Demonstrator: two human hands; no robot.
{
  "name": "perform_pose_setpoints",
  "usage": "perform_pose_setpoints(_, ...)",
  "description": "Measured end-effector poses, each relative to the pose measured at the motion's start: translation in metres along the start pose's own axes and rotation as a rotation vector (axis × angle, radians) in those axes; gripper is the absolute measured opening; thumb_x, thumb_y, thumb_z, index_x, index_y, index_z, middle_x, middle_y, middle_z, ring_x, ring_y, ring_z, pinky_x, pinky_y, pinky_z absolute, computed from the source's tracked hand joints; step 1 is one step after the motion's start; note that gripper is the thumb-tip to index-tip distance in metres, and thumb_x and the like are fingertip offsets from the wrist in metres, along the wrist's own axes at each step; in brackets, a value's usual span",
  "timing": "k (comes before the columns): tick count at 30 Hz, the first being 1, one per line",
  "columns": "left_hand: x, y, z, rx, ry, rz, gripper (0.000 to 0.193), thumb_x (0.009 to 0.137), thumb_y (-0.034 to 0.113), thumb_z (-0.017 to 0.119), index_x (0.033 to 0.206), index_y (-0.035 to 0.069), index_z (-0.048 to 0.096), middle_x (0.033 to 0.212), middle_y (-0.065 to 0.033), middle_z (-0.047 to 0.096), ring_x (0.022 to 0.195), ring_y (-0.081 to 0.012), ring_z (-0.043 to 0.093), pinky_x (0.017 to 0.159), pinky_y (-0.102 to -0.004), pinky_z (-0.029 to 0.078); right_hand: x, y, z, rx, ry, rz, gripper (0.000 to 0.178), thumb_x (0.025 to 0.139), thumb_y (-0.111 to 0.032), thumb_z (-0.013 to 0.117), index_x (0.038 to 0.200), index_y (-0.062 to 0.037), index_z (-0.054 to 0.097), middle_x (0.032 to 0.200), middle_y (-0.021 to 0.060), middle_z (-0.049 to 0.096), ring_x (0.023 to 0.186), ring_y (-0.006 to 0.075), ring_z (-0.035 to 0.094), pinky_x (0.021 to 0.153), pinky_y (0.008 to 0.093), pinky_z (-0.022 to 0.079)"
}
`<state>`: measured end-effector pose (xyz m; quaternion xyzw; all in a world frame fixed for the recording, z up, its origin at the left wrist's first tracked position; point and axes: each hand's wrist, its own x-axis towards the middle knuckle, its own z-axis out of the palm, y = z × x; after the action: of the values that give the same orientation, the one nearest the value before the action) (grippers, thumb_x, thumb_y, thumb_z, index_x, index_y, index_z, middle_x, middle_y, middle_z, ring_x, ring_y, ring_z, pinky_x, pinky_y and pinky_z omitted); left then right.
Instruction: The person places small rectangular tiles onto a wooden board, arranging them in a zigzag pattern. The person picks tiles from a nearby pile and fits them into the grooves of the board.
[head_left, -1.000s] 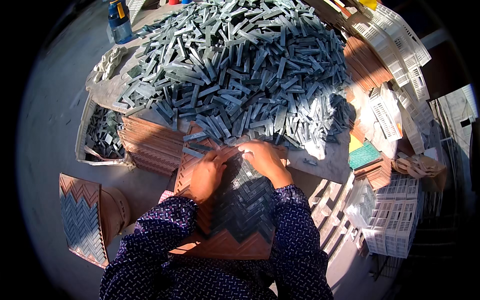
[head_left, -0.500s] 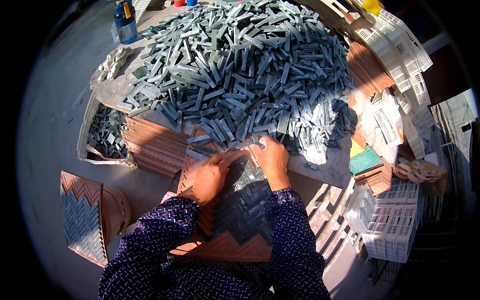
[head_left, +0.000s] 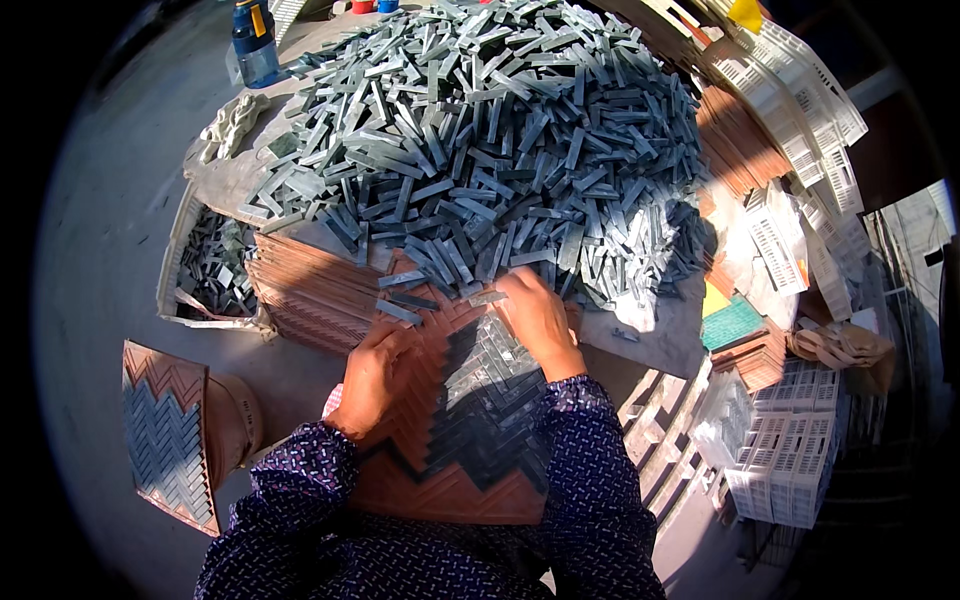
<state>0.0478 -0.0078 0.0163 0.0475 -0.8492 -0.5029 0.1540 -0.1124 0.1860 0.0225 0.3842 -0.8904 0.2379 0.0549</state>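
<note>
A reddish-brown grooved tray (head_left: 400,425) lies in front of me, its middle filled with dark grey stone strips (head_left: 485,420) in a herringbone pattern. My right hand (head_left: 540,322) is closed at the tray's far edge, a small grey stone strip (head_left: 487,298) at its fingertips. Over the tray's left side, my left hand (head_left: 368,380) has its fingers curled together; what they hold, if anything, is hidden. Two loose strips (head_left: 398,312) lie just beyond it. Past both hands rises a big heap of similar strips (head_left: 480,150).
Stacked brown trays (head_left: 310,290) and a white crate (head_left: 172,265) of stone bits stand left. A filled tray (head_left: 165,430) leans against a round tub (head_left: 232,420). A blue bottle (head_left: 255,45) is far left. White crates (head_left: 785,450) and a green block (head_left: 730,322) sit right.
My left hand has drawn back left and nearer me, uncovering more of the tray's grooves. My right hand has shifted slightly left, and a strip now shows at its fingertips.
</note>
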Motion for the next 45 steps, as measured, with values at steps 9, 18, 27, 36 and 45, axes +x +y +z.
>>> perform_pose_setpoints(9, -0.005, -0.003, 0.018, 0.045, -0.063, 0.037, 0.018, 0.075, 0.0, 0.067, 0.093, 0.004, 0.068, 0.091, -0.0119, 0.062, 0.085, -0.0307, 0.061, 0.075, -0.0364, 0.049, 0.0, -0.01, -0.003, 0.034, -0.17, -0.046, 0.021, 0.079, -0.002, 0.058, 0.097, -0.0098, 0.063, 0.093, 0.0105, 0.058, 0.089, 0.0343, 0.059, 0.073, 0.0415, 0.049)
perform_pose_setpoints(18, 0.018, 0.002, 0.038, 0.124, -0.035, 0.054, 0.017, 0.079, 0.002, 0.064, 0.096, 0.002, 0.066, 0.097, -0.015, 0.062, 0.087, -0.034, 0.061, 0.076, -0.0374, 0.05, 0.0, -0.005, 0.002, 0.122, -0.125, 0.149, 0.015, 0.078, -0.003, 0.062, 0.093, -0.004, 0.065, 0.09, 0.0154, 0.064, 0.085, 0.0372, 0.061, 0.073, 0.0411, 0.049)
perform_pose_setpoints(27, 0.016, -0.01, 0.003, 0.151, 0.084, 0.067, 0.014, 0.08, 0.003, 0.063, 0.094, 0.005, 0.064, 0.092, -0.0119, 0.062, 0.083, -0.033, 0.061, 0.071, -0.0391, 0.05, 0.001, -0.024, 0.003, 0.173, -0.062, 0.149, 0.011, 0.077, -0.007, 0.067, 0.087, -0.0033, 0.065, 0.089, 0.0132, 0.065, 0.082, 0.0342, 0.062, 0.071, 0.0398, 0.05)
perform_pose_setpoints(36, 0.033, -0.037, -0.015, 0.41, -0.03, 0.219, 0.025, 0.073, 0.003, 0.064, 0.098, 0.005, 0.059, 0.101, -0.01, 0.056, 0.096, -0.0312, 0.055, 0.08, -0.0387, 0.047, 0.022, -0.059, 0.038, 0.041, 0.102, 0.136, 0.022, 0.072, -0.015, 0.073, 0.087, -0.0058, 0.059, 0.079, 0.0135, 0.063, 0.073, 0.0354, 0.062, 0.062, 0.0439, 0.049)
perform_pose_setpoints(45, 0.037, -0.035, -0.025, 0.462, -0.124, 0.283, 0.019, 0.076, 0.006, 0.061, 0.094, 0.005, 0.057, 0.096, -0.0103, 0.053, 0.096, -0.0298, 0.053, 0.08, -0.0374, 0.047, 0.018, -0.06, 0.036, 0.204, 0.024, 0.264, 0.023, 0.073, -0.005, 0.069, 0.09, -0.0016, 0.054, 0.077, 0.0177, 0.063, 0.072, 0.036, 0.064, 0.061, 0.0415, 0.05)
